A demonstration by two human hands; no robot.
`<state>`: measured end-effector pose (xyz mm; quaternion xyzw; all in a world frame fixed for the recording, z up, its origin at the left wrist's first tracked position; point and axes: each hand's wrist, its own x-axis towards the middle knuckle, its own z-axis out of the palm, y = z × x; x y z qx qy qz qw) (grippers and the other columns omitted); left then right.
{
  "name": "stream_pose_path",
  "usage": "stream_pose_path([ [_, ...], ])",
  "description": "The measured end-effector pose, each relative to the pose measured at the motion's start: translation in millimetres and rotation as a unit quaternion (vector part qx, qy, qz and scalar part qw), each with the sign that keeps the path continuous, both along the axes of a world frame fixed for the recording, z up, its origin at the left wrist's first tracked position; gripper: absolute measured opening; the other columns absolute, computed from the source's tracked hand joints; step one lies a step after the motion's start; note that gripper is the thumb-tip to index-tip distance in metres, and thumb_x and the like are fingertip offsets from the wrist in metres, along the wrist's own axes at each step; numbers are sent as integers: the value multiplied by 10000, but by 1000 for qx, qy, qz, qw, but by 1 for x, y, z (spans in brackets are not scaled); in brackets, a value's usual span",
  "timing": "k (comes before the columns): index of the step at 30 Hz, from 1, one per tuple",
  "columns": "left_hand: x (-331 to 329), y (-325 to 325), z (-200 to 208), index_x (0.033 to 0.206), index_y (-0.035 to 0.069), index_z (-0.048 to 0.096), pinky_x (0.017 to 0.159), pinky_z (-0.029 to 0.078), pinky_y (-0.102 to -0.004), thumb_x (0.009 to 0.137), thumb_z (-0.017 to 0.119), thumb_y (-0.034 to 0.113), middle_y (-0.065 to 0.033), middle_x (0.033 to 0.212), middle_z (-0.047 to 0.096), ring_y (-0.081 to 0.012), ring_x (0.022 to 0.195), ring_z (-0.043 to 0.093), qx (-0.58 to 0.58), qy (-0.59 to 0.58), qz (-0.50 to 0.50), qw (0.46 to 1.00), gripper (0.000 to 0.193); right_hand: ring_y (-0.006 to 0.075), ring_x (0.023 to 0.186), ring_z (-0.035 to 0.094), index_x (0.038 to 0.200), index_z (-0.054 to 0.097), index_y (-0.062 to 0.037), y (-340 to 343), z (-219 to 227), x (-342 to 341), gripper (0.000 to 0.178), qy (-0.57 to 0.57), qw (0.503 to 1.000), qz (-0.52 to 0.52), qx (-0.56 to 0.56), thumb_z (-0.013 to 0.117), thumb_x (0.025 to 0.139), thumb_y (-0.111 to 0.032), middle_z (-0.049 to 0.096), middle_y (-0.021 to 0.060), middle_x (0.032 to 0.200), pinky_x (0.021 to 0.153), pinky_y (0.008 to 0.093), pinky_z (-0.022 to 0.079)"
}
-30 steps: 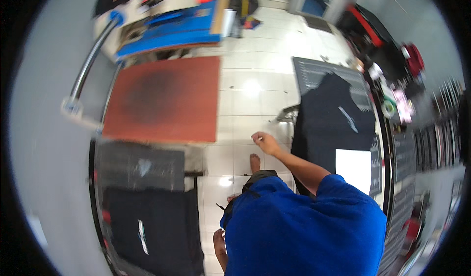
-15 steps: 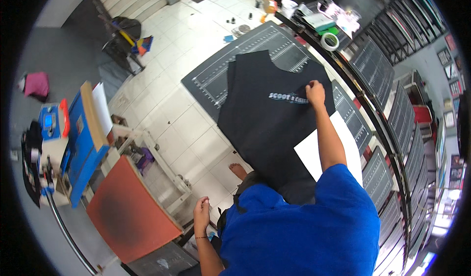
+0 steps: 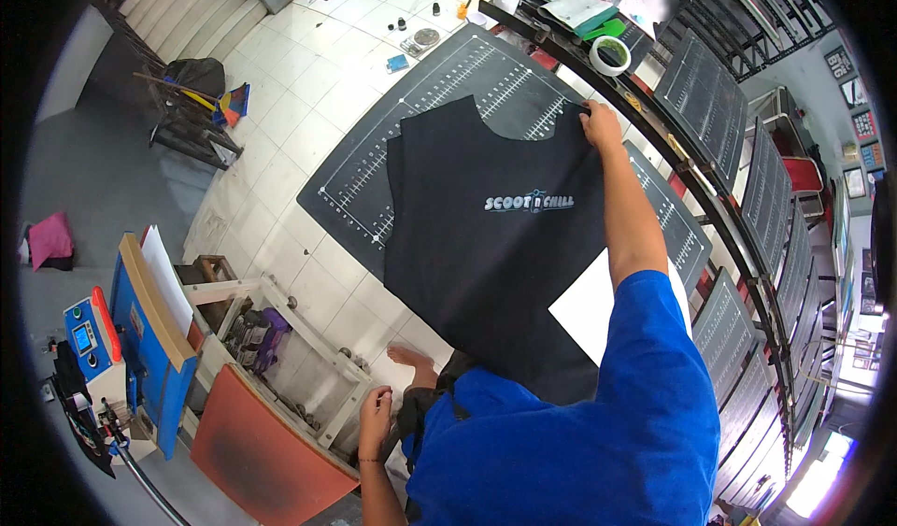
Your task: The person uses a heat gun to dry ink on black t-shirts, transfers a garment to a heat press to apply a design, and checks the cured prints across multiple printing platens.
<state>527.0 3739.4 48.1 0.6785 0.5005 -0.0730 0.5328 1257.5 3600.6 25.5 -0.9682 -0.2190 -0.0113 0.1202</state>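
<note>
A black sleeveless garment panel (image 3: 467,274) with a scooped neckline and a small pale chest print lies spread over a dark board (image 3: 439,82) marked with white gridlines. Its lower part reaches back toward my body. At the panel's upper right corner, my right hand (image 3: 601,126) pinches the fabric edge by the neckline. Under my right forearm, a sheet of white paper (image 3: 584,306) shows beside the panel. Held low at my left side, clear of the panel, my left hand (image 3: 376,419) has its fingers curled together; whether anything is in them is hidden.
At left stands a blue heat press (image 3: 154,348) with a reddish-orange pad (image 3: 266,447). A long curved rack with several gridded boards (image 3: 705,106) runs along the right. A roll of tape (image 3: 610,56) sits at the far end. Small items lie on the tiled floor (image 3: 308,78).
My right hand has moved up from the print to the panel's upper corner and grips there. The view has shifted. My left hand stays low at my side.
</note>
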Motion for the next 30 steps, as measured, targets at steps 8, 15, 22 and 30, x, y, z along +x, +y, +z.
stream_pose_path([
  [8, 12, 10, 6, 1111, -28, 619, 826, 495, -329, 976, 529, 203, -163, 1031, 671, -237, 939, 634, -17, 6, 16, 1000, 282, 344, 1006, 622, 947, 646, -65, 9, 10, 28, 174, -45, 992, 66, -102, 609, 858, -210, 657, 164, 1039, 844, 446, 510],
  [15, 109, 45, 54, 1178, 5, 601, 843, 490, -321, 948, 558, 144, -156, 1171, 620, -218, 984, 618, 92, -78, -86, 989, 272, 432, 772, 635, 987, 527, -55, 21, 94, -93, 194, 17, 978, 198, 58, 559, 894, -222, 642, 230, 780, 700, 524, 492],
  [22, 229, 57, 133, 1341, 19, 483, 914, 486, -350, 916, 586, 86, -164, 1384, 467, -251, 1100, 568, 241, -315, -242, 885, 443, 352, 598, 621, 932, 513, -59, 11, 234, -306, 96, 322, 818, 456, 142, 574, 903, -127, 586, 139, 669, 564, 432, 486],
  [30, 154, 96, -73, 1341, 50, 446, 983, 399, -435, 1007, 475, 364, -115, 1343, 489, -246, 1183, 494, -59, -251, 230, 938, 460, 96, 862, 424, 946, 542, -34, -91, 322, -256, 190, -81, 904, 136, 397, 517, 923, -221, 475, -11, 903, 772, 239, 342],
])
